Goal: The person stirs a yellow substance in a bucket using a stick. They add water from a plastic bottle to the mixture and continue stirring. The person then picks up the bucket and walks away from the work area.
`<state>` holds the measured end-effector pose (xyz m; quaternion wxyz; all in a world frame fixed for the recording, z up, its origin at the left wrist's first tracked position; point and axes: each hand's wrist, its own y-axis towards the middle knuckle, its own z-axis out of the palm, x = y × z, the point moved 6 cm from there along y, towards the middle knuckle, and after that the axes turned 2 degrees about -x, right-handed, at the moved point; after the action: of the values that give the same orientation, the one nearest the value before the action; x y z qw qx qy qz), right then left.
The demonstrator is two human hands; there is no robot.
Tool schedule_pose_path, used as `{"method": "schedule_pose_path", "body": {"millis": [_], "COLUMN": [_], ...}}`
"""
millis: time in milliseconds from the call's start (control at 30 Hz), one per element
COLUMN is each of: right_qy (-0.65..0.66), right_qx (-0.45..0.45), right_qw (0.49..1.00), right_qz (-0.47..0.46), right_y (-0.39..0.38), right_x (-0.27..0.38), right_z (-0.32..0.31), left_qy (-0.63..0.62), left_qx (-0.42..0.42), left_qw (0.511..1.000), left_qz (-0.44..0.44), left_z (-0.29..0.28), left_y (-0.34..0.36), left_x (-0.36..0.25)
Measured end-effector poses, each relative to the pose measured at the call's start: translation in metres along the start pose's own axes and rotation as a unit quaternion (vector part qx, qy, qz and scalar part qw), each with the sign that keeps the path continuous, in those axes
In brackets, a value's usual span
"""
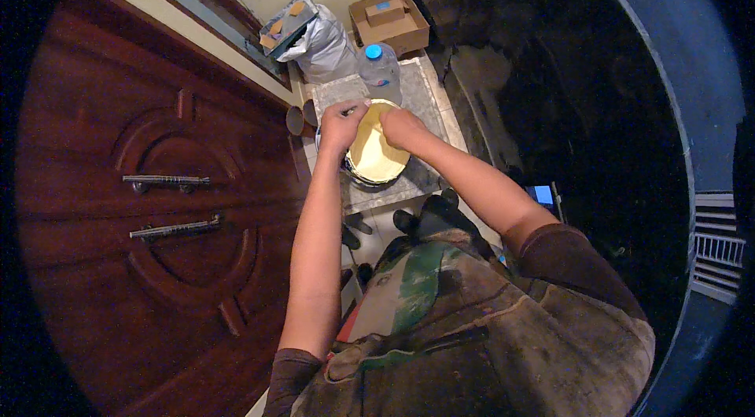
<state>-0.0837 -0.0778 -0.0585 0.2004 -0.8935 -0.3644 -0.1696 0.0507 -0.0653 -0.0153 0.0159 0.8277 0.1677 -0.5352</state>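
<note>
A round bucket (378,163), pale yellow inside with a dark outer wall, stands on a grey stone-patterned slab in front of me. At the bucket's far left rim is my left hand (341,125), fingers curled and thumb pinched toward the rim; what they hold is too small to make out. My right hand (402,128) reaches over the right side of the opening. Its fingers are closed and point down inside, and whatever they grip is hidden. Just beyond the bucket stands a clear plastic bottle (380,73) with a blue cap.
The grey slab (425,106) has a pale border. At its back are a white sack (324,47), a tray (288,26) with orange-brown pieces and an open cardboard box (406,38). A dark red wooden door (181,142) flanks my left; a dark glossy surface (566,79) rises on my right.
</note>
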Motion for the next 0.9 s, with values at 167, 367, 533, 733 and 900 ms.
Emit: {"method": "schedule_pose_path", "body": {"millis": [167, 367, 533, 733, 900], "right_qy": [0.027, 0.022, -0.024, 0.068, 0.095], "right_qx": [-0.052, 0.002, 0.12, -0.007, -0.126], "right_qw": [0.997, 1.0, 0.989, 0.997, 0.985], "right_qz": [0.055, -0.008, -0.08, 0.043, 0.075], "right_y": [0.0, 0.006, 0.003, 0.0, -0.004], "right_x": [-0.003, -0.003, 0.011, -0.013, -0.017], "right_z": [-0.015, 0.003, 0.015, 0.011, -0.036], "left_qy": [0.022, 0.051, 0.027, 0.011, 0.022], "left_qx": [-0.011, -0.012, 0.012, -0.006, 0.003], "left_qw": [0.999, 0.999, 0.999, 1.0, 1.0], "left_qz": [0.029, 0.016, 0.039, 0.009, 0.004], "left_z": [-0.005, -0.003, -0.001, -0.003, -0.001], "left_y": [-0.003, -0.01, -0.004, -0.003, -0.012], "left_x": [-0.006, -0.022, -0.014, -0.015, -0.026]}}
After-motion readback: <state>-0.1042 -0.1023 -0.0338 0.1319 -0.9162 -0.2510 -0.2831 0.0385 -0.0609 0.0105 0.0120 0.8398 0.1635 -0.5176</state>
